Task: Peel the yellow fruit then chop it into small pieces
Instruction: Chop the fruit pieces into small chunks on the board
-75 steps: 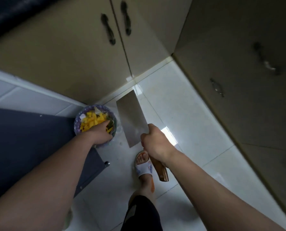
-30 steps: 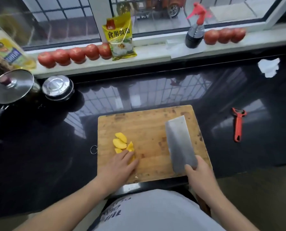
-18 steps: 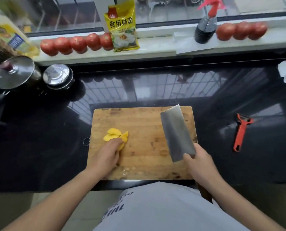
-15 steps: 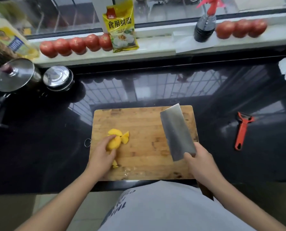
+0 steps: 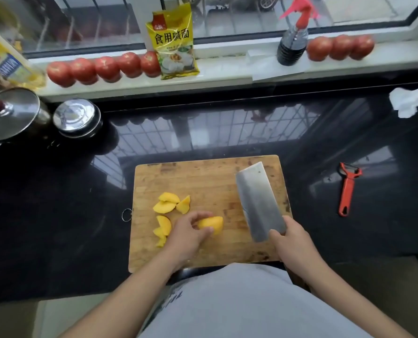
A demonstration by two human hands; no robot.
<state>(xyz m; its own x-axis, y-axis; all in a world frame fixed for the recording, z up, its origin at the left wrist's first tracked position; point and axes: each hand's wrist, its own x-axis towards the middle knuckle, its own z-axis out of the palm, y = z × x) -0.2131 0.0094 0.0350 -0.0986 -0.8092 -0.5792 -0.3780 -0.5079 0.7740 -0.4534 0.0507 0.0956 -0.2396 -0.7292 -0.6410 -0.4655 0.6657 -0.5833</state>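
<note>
A wooden cutting board [image 5: 203, 176] lies on the black counter in front of me. My left hand [image 5: 186, 235] pinches one peeled yellow fruit piece [image 5: 212, 224] near the board's middle. Several more yellow slices [image 5: 169, 206] lie to its left, some partly hidden by my wrist. My right hand [image 5: 293, 240] grips the handle of a steel cleaver [image 5: 256, 201], whose broad blade lies over the board's right side, pointing away from me. The handle itself is hidden in my fist.
An orange peeler [image 5: 348, 189] lies on the counter right of the board. Two lidded pots [image 5: 76, 117] stand at the left. Tomatoes [image 5: 105, 68], a yellow packet [image 5: 173, 42] and a spray bottle [image 5: 292, 37] line the windowsill. Crumpled white paper [image 5: 406, 101] sits far right.
I turned from the bowl of chopped fruit near the floor back to the board. My left hand picked one piece out of the pile and carried it right toward the cleaver.
</note>
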